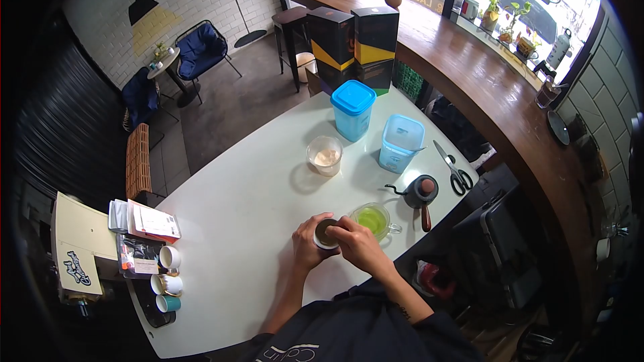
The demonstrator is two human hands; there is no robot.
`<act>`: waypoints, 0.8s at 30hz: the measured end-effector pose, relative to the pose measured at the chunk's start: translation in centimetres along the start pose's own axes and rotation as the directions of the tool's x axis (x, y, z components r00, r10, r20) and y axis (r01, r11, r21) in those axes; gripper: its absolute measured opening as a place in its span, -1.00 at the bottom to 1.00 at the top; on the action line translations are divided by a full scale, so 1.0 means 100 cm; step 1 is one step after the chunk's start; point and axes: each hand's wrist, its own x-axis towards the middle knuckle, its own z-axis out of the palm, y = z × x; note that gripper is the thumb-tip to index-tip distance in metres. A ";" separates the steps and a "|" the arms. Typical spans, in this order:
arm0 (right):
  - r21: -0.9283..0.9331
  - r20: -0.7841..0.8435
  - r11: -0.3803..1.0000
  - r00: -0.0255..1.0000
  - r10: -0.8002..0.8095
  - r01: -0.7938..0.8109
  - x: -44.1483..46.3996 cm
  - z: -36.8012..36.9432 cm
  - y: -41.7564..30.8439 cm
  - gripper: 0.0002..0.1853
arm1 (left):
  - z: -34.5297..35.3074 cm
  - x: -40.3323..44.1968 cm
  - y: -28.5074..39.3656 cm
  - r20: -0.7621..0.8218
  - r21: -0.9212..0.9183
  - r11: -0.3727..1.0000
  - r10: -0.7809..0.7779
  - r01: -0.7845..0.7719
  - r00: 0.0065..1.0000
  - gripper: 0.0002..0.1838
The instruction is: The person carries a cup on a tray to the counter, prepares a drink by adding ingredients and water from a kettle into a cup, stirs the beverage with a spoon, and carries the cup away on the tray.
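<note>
Cup [322, 241] clasped in left hand [306, 244]; right hand [361, 244], grip unclear, at its rim, glass mug [386, 226] of green liquid just beyond.

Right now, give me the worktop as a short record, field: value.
left hand: around small cup
right hand: fingers at the cup's mouth; grip unclear
beside right hand: glass cup, green liquid inside
containers: blue lidded canister, blue open canister, clear tub with pale contents
tools: dark pot with wooden handle, scissors
surface: white table
</note>
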 end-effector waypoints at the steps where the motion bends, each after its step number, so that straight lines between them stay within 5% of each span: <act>1: 0.000 0.000 1.000 1.000 0.001 -0.001 -0.001 -0.001 0.000 -0.64 | 0.000 0.000 0.000 0.004 -0.002 1.000 -0.005 0.006 1.000 -0.11; 7: -0.111 -0.004 0.994 1.000 0.023 -0.023 0.000 -0.010 -0.001 -0.64 | 0.001 0.000 0.001 -0.003 0.001 1.000 -0.014 0.014 1.000 -0.09; 13: 0.019 -0.075 0.999 0.997 -0.032 0.034 0.001 -0.001 0.003 -0.61 | 0.000 0.002 -0.001 0.004 0.004 1.000 0.020 -0.020 1.000 -0.08; 19: -0.075 0.092 0.994 0.993 -0.077 0.084 -0.001 -0.004 0.000 -0.56 | 0.000 0.001 -0.002 0.011 0.011 1.000 0.008 -0.008 1.000 -0.09; 24: -0.117 -0.067 0.993 0.998 -0.001 -0.007 0.000 -0.006 0.001 -0.60 | 0.001 0.001 0.001 0.002 0.022 1.000 0.015 -0.015 1.000 -0.12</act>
